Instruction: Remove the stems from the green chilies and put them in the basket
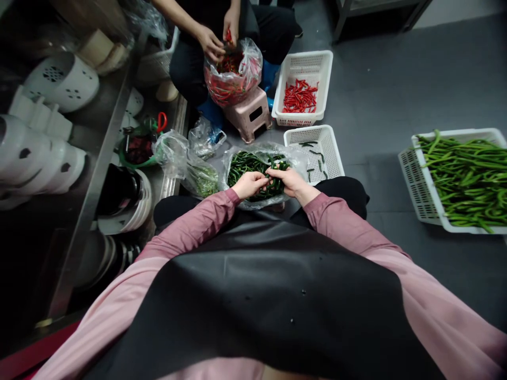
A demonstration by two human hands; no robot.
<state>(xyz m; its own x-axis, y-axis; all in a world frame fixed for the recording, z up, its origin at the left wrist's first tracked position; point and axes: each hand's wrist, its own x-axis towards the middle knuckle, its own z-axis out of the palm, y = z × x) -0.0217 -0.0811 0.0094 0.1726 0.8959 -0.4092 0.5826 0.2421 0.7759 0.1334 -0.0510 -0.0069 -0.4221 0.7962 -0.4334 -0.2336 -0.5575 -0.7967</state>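
1. The left hand (249, 184) and the right hand (291, 181) meet over an open clear bag of green chillies (253, 166) just beyond the person's knees; keeping the bag that close puts the chillies within reach of both hands.
2. Both hands are curled narrow around a green chilli (273, 184) held between them, left fingers pinching one end, right fingers the other. Whether it is one pod or a few bunched together is hard to tell.
3. A white basket (317, 153) sits just right of the bag, touching or nearly so, with a few green pods lying in it.
4. Farther off, another person's hands (216, 39) work in a bag of red chillies (233, 74) propped on a pink stool (251, 113); a second white basket (303, 87) to its right holds red pods.
5. At the far right a large crate of long green beans (463, 179) is cut off by the frame edge.
6. On the left, white crockery (59, 84) on steel shelving is dim and distorted. The black apron (261, 295) hides the person's lap and the bag's near edge.
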